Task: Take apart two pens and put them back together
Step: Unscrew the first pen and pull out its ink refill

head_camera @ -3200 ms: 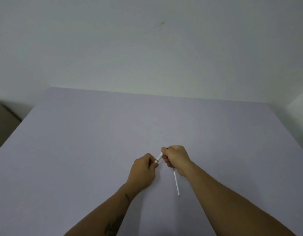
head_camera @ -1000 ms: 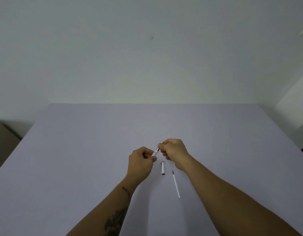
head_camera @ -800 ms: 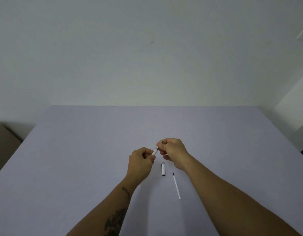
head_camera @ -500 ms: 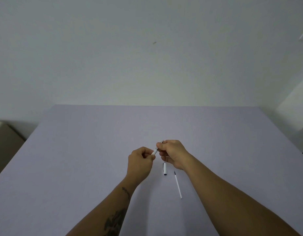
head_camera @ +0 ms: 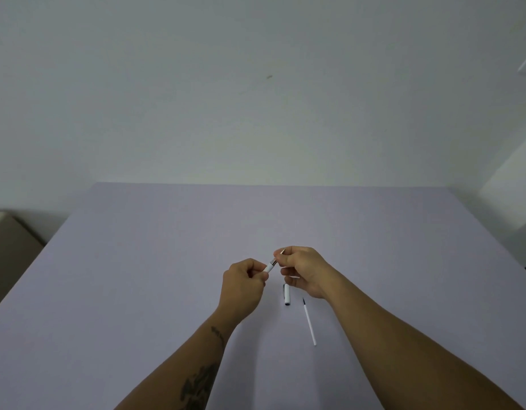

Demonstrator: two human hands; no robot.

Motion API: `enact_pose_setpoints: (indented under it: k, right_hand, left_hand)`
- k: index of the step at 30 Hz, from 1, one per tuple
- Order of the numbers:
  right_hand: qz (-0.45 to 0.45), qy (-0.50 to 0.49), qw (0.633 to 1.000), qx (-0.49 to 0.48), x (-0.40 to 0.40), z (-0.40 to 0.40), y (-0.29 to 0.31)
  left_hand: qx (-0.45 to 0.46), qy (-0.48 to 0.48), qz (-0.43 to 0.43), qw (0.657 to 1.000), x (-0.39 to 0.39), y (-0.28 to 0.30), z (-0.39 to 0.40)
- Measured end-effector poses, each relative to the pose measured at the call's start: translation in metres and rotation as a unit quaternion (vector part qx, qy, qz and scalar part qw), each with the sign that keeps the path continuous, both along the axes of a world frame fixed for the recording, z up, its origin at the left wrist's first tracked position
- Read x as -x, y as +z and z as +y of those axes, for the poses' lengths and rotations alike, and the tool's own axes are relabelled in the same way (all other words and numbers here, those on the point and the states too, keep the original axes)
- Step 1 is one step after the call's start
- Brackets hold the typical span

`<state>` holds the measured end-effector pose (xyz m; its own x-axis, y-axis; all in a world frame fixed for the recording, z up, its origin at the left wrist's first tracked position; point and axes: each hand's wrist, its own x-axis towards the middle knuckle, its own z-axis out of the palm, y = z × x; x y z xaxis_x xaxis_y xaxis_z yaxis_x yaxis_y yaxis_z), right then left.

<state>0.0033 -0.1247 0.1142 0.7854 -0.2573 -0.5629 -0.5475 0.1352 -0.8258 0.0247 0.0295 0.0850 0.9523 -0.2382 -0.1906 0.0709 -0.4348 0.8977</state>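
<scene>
A white pen barrel with a metal ring is held between both hands, just above the lilac table. My left hand grips the barrel's near end. My right hand pinches the pen's tip section, whose point pokes out past my fingers. A white pen cap lies on the table just below my right hand. A thin white refill with a dark tip lies right of the cap, slanting toward me. Most of the barrel is hidden inside my left fist.
The table reaches a plain white wall at the back. A brown box stands off the table's left edge. A white wall corner rises at the far right.
A pen cap has appeared on the table beside the refill since the earliest frame. In the last second my hands stay almost still on the barrel, my right fingers shifting slightly at the tip.
</scene>
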Motion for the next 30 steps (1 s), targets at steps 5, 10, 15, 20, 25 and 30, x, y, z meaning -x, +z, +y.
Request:
enact_pose_setpoints:
  k: [5, 10, 15, 20, 25, 30]
  right_hand:
    - [-0.015, -0.024, 1.000, 0.014, -0.001, -0.001, -0.003]
    - [-0.022, -0.021, 1.000, 0.004, -0.003, -0.001, 0.002]
    - [-0.019, -0.023, 0.999, -0.037, -0.003, -0.001, 0.002]
    - [-0.006, -0.028, 1.000, -0.012, -0.006, -0.001, 0.000]
    - [-0.017, -0.024, 0.999, 0.024, -0.010, -0.001, 0.000]
    - [-0.016, -0.008, 1.000, 0.010, -0.010, -0.001, 0.002]
  left_hand:
    - [0.006, 0.001, -0.001, 1.000, -0.002, 0.003, -0.003]
    - [0.007, 0.004, -0.003, 1.000, -0.005, 0.004, -0.004]
    - [0.006, 0.006, -0.002, 1.000, -0.008, 0.004, -0.003]
    - [0.008, 0.006, -0.004, 1.000, -0.012, 0.005, -0.004]
    - [0.005, 0.003, -0.003, 1.000, -0.014, 0.005, -0.005]
    - [0.006, 0.003, -0.004, 1.000, -0.013, 0.005, -0.004]
